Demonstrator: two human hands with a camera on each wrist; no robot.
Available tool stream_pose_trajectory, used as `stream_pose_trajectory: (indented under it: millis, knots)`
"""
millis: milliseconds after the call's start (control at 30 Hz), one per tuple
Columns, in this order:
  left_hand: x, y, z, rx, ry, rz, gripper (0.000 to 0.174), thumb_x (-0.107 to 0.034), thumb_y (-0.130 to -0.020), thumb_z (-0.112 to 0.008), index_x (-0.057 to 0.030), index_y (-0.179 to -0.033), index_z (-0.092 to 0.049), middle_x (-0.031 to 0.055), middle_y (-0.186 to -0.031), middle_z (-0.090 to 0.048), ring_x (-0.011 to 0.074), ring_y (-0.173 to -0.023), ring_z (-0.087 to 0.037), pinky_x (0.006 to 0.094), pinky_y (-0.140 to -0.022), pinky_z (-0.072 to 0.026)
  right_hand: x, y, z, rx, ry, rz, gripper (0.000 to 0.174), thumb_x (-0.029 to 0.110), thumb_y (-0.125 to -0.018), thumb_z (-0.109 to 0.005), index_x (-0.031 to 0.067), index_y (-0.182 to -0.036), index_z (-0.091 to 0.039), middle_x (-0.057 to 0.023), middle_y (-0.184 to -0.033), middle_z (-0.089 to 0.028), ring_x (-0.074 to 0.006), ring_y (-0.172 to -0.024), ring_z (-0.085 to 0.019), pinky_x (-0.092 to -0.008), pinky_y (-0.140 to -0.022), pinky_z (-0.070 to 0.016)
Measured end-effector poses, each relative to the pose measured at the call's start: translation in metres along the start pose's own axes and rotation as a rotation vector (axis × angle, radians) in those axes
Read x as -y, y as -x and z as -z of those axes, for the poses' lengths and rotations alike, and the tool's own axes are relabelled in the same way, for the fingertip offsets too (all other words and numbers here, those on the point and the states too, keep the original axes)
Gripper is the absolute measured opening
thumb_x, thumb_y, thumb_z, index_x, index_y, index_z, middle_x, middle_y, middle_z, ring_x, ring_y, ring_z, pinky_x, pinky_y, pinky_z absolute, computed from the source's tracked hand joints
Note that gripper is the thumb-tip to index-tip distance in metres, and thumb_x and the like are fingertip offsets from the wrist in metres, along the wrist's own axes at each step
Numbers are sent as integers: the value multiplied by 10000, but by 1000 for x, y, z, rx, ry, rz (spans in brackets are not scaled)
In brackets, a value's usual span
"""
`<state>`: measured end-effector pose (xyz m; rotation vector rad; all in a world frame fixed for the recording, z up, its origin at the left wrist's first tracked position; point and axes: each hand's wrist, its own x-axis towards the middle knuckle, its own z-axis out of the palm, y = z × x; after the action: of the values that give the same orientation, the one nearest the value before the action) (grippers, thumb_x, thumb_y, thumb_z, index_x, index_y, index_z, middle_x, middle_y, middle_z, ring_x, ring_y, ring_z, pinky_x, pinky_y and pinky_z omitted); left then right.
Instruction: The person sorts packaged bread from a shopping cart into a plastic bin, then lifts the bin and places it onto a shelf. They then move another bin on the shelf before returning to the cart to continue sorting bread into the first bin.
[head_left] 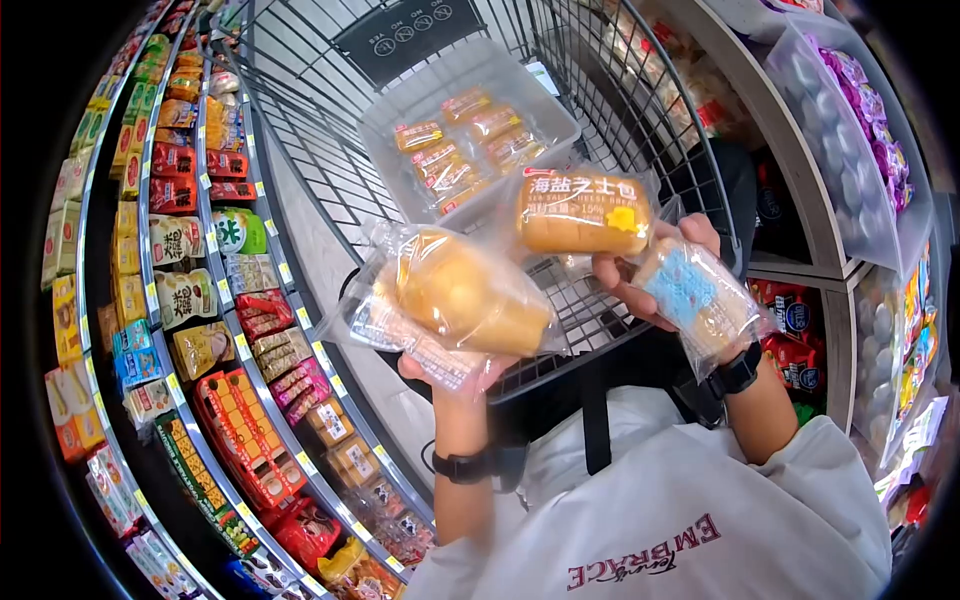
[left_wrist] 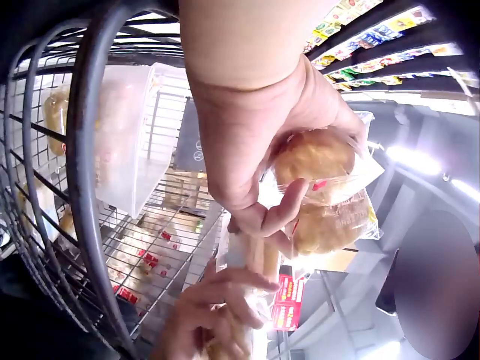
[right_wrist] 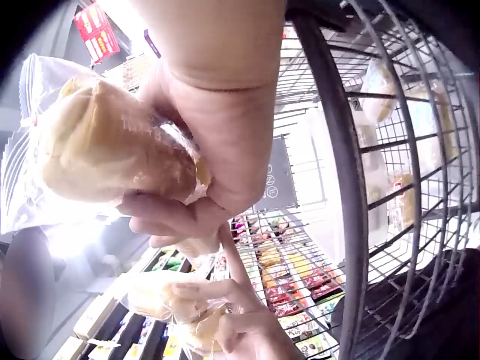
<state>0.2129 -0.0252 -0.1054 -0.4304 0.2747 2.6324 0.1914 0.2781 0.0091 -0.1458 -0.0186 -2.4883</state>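
Note:
In the head view my left hand (head_left: 493,373) holds a golden bun (head_left: 440,285) in a clear bag. A second wrapped bread (head_left: 425,340) with small print on its film lies under it, against the palm. My right hand (head_left: 632,290) grips a wrapped bread with blue print (head_left: 690,290). Right at its fingertips is a printed sea salt cheese bread (head_left: 590,222) in clear film, beside the bagged bun. Both hands are over the near end of a shopping cart (head_left: 300,150). The left wrist view shows the left fingers curled round the two packages.
Inside the cart stands a translucent bin (head_left: 548,105) with several wrapped breads (head_left: 440,165). Stocked snack shelves (head_left: 270,190) run along the left. On the right, a shelf unit (head_left: 800,268) carries clear bins with purple packets (head_left: 865,120), and red packets (head_left: 795,310) sit low beneath.

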Motion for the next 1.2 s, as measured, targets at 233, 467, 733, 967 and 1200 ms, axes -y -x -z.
stream_pose_trajectory:
  millis: [233, 467, 733, 967, 1200]
  knots:
    - [1, 11, -14, 47, -57, 9, 1204, -605, -624, -845, -52, -1513, -251, 248, -1372, -433, 279, -954, -561, 328, -647, -542, 5, -4, 14, 40, 223, 56, 735, 537, -956, -398, -95, -1331, -432, -262, -922, -584, -240, -596, -630, -283, -418, -561]
    - [7, 11, -73, 208, -206, 36, 1175, -595, -629, -847, -78, -1508, -263, 220, -1456, -386, 222, -908, -557, 286, -580, -513, -1, 0, 5, -198, 146, 100, 681, 487, -928, -485, -26, -1374, -447, -251, -1027, -600, -256, -633, -646, -294, -493, -577]
    - [14, 2, -108, 231, 23, -33, 976, -625, -736, -733, -161, -1489, -319, 110, -1368, -477, 196, -865, -569, 347, -664, -511, -11, -17, -15, -330, 707, 149, 845, 293, -737, -751, 28, -1468, -419, -205, -1285, -587, -248, -850, -690, -347, -751, -582]
    - [14, -5, -120, 21, -231, -228, 899, -622, -819, -671, -199, -1528, -317, 136, -1564, -340, 287, -1344, -386, 325, -757, -439, -1, -15, -4, -274, 1111, 113, 513, 205, -778, -684, 3, -1250, -664, -114, -1269, -651, -219, -1173, -590, -347, -1077, -402]
    - [18, -10, -130, 109, -118, -192, 896, -661, -830, -636, -210, -1537, -320, 93, -1544, -383, 314, -1431, -320, 604, -1104, -310, -7, -20, -3, -289, 1291, 84, 593, 224, -757, -705, -42, -1282, -628, -144, -1301, -638, -217, -1179, -608, -338, -1040, -448]
